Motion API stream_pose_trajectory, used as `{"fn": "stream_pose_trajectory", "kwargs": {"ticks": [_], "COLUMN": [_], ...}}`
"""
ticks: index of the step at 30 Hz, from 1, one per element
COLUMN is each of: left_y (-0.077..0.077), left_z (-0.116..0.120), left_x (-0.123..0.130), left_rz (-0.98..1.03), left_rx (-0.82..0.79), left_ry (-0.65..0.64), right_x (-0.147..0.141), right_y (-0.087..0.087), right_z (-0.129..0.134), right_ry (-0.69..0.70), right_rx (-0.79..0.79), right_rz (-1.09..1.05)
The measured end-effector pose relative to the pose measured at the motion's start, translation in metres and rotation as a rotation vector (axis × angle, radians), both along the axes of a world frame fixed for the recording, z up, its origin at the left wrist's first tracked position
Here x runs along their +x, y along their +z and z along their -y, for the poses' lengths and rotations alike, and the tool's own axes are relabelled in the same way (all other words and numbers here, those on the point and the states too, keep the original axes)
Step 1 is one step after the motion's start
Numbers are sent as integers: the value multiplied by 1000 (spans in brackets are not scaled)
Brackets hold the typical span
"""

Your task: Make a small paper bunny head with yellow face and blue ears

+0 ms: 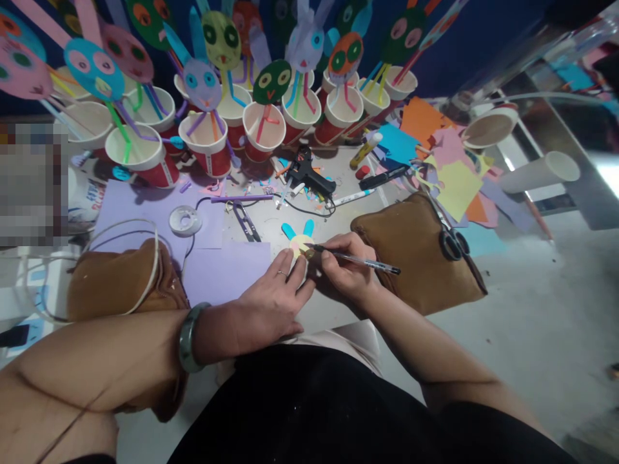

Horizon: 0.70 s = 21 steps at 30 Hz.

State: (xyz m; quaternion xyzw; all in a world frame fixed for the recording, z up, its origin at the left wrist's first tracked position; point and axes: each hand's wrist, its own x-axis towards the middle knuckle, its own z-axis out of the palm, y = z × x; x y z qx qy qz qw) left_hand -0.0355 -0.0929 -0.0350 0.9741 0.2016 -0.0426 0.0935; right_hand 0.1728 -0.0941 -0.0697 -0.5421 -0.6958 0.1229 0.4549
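A small yellow paper rabbit face [300,244] with two blue ears lies on the table in front of me. My left hand [278,293] rests over its lower edge, fingers stretched out and pressing it down; a ring and a green bangle are on this arm. In my right hand [352,265] is a clear-barrelled pen [370,261], pinched between thumb and fingers. The pen's tip points at the paper face, but whether it touches is too small to tell. My fingers hide the lower part of the face.
Paper cups [207,145] with paper animal faces on straws line the back. A black glue gun [312,173], a marker [355,198] and snips [246,222] lie before them. Scissors [452,238] rest on a brown cushion [411,251] at right. Purple paper [227,270] is at left, coloured scraps [457,187] far right.
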Motion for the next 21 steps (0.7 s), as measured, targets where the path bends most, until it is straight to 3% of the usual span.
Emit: {"fn": "stream_pose_trajectory", "kwargs": {"ticks": [7,14,21], "left_y": [-2,-1,-12], "left_z": [2,4,2], "left_x": [0,-2,-4], "left_rz": [-1,15,47], "left_rx": [35,15,-14], "left_ry": [6,38,-11], "right_x": [1,8,4], "right_y": [-5,-21,-17], "right_z": [-1,-4,-8], "right_ry": [-13,-164,-188], "right_rx": [23,65,111], "right_rz": [-64,-219,-249]}}
